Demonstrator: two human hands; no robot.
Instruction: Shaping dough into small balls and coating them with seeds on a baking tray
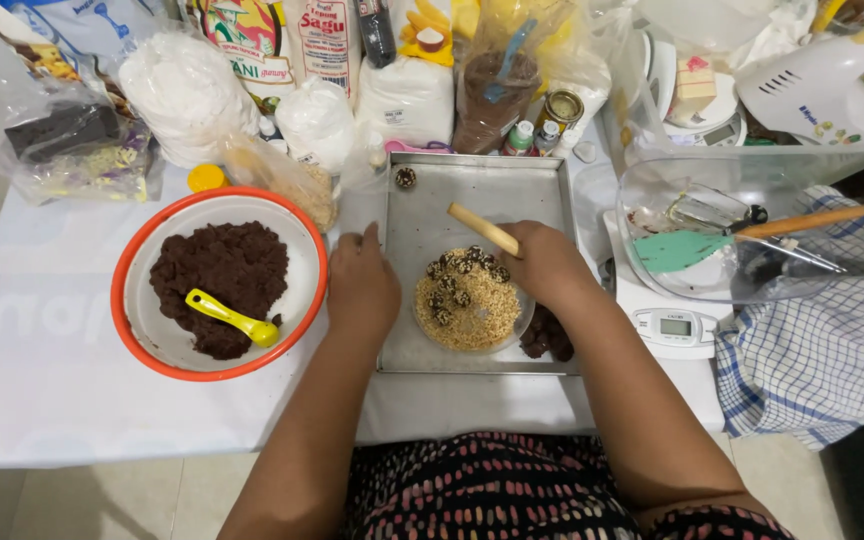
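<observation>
The person sits at a desk (42,380) covered in white, both forearms stretched out over a shallow metal baking tray (422,215). The right hand (549,265) has its fingers clenched around a pale wooden handle (484,229), which slants up and away to the left; the working end is hidden under the hand, so I cannot tell what kind of tool it is. That hand sits at the far right edge of a small clear dish (472,305) filled with light crumbs, where several dark round balls (457,275) lie half coated. The left hand (360,285) rests knuckles-up just beside the dish on its left, fingers curled under; from here I cannot tell whether it holds anything. One more coated ball (406,178) sits alone in the tray's far left corner, well apart from the rest, and a few plain dark balls (547,335) are heaped at the tray's near right corner, partly under the right wrist.

To the left of the tray stands an orange-rimmed white bowl (152,230) with a mound of dark brown dough (220,275) and a yellow spoon (234,318) lying on it. On the right, a clear bowl (652,270) holds a teal spatula (697,248) with a wooden handle, resting on a white kitchen scale (674,328), with a blue checked cloth (822,350) beside it. Bags of white powder (187,90) crowd the far edge
</observation>
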